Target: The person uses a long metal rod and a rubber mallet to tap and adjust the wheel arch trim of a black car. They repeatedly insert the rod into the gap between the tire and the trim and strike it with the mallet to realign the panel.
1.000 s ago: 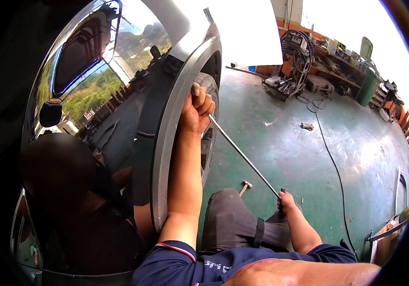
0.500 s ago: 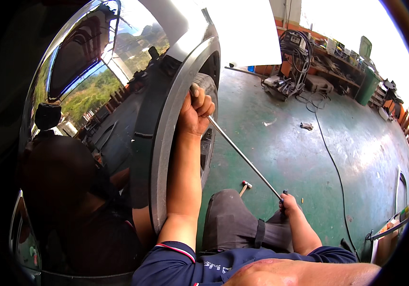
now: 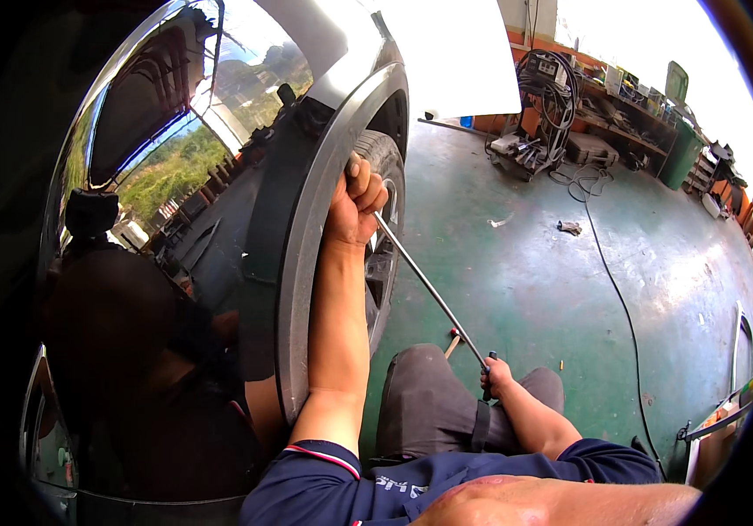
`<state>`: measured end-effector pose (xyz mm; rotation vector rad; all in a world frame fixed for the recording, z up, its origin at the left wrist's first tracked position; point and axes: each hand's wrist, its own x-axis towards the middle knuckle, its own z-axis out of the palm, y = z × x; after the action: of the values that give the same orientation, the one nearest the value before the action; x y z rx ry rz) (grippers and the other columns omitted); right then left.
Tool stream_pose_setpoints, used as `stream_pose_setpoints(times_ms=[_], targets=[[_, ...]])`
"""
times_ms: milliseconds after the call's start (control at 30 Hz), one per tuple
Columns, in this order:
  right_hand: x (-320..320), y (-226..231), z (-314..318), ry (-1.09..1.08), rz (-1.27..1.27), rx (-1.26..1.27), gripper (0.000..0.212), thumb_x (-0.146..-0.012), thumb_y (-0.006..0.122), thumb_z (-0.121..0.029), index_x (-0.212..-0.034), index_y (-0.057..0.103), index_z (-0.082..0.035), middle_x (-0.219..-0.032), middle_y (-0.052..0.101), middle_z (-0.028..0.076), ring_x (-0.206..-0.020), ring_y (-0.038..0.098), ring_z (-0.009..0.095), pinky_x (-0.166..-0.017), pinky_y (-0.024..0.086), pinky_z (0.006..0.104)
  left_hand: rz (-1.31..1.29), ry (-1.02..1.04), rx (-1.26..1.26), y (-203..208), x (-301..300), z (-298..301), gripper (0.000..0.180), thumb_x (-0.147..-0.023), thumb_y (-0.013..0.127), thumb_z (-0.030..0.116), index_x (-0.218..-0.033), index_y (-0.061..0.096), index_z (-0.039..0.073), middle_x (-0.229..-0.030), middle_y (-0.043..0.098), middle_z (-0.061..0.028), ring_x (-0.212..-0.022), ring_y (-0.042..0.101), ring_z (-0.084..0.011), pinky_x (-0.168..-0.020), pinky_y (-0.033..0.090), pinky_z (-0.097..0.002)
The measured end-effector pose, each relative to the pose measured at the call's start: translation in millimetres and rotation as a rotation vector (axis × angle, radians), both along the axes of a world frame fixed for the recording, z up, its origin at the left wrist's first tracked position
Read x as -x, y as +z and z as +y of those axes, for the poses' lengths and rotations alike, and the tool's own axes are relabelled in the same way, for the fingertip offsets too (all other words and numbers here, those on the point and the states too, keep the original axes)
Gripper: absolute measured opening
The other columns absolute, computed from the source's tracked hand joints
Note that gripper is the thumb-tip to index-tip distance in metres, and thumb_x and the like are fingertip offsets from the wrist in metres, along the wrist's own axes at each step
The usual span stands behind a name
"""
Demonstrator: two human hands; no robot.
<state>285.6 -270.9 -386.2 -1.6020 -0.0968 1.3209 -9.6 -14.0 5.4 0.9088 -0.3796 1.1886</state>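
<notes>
A long metal rod (image 3: 433,292) with a black crosswise handle (image 3: 488,379) slants between my two hands. My left hand (image 3: 359,202) is closed round its far end, inside the wheel arch (image 3: 306,228) of a dark, glossy car body panel. The rod's tip is hidden behind that hand. Just beyond it are the tyre (image 3: 385,158) and wheel. My right hand (image 3: 498,378) grips the handle above my knees, its fingers wrapped round it.
A small red-headed hammer (image 3: 453,345) lies on the green floor (image 3: 517,289) beyond my knee. A black cable (image 3: 615,289) runs along the floor at right. A cart with coiled cables (image 3: 538,114) and a cluttered shelf (image 3: 617,127) stand at the back.
My right hand has swung the rod's handle end to the left, nearer my left knee. My left hand has shifted slightly left and keeps its hold on the rod.
</notes>
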Motion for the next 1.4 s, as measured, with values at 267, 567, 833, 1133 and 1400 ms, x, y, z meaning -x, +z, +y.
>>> stream_pose_setpoints(times_ms=[267,567,833,1133,1400], targets=[[-47.3,10.2,-4.0,0.002,-0.139,0.073,0.012,-0.094,0.055,-0.022,-0.089,0.046,-0.015,-0.066,0.047,0.003,-0.048,0.045,0.015,-0.043,0.035,0.0325,-0.015,0.02,-0.014,-3.0,-4.9,2.7,0.032,-0.105,0.047,0.035,-0.084,0.048,0.011,-0.058,0.025,0.0045,-0.045,0.016,-0.0072,-0.041,0.016,-0.0252],[-67.3,61.5,-29.2,-0.017,-0.191,0.074,0.01,-0.09,0.055,-0.016,-0.089,0.045,-0.014,-0.065,0.047,0.003,-0.045,0.044,0.014,-0.039,0.032,0.0313,-0.068,-0.086,-0.087,-5.1,-10.4,5.8,0.037,-0.103,0.05,0.043,-0.087,0.05,0.009,-0.058,0.025,0.0036,-0.045,0.018,-0.0076,-0.041,0.018,-0.0258],[-43.5,10.4,-19.5,-0.031,-0.064,0.088,0.011,-0.089,0.058,-0.018,-0.086,0.049,-0.012,-0.066,0.047,0.004,-0.046,0.045,0.016,-0.041,0.036,0.0347,-0.043,-0.071,-0.02,-5.9,-7.3,2.3,0.035,-0.104,0.049,0.04,-0.085,0.048,0.01,-0.058,0.025,0.0038,-0.045,0.017,-0.0072,-0.041,0.018,-0.0251],[-79.6,26.3,-18.2,0.04,-0.173,0.155,0.013,-0.091,0.057,-0.022,-0.087,0.049,-0.013,-0.064,0.046,0.003,-0.046,0.043,0.015,-0.041,0.033,0.0326,-0.056,-0.043,-0.056,-3.0,-8.2,3.0,0.036,-0.105,0.046,0.039,-0.085,0.048,0.01,-0.058,0.025,0.0033,-0.046,0.017,-0.0079,-0.042,0.018,-0.0254],[-74.2,103.8,-43.7,0.067,-0.17,0.166,0.008,-0.089,0.057,-0.015,-0.087,0.05,-0.01,-0.064,0.049,0.003,-0.048,0.046,0.015,-0.043,0.035,0.0323,-0.126,-0.152,-0.055,-4.6,-11.7,4.9,0.036,-0.106,0.044,0.038,-0.09,0.051,0.006,-0.061,0.027,0.0021,-0.047,0.021,-0.0093,-0.045,0.022,-0.0267]])
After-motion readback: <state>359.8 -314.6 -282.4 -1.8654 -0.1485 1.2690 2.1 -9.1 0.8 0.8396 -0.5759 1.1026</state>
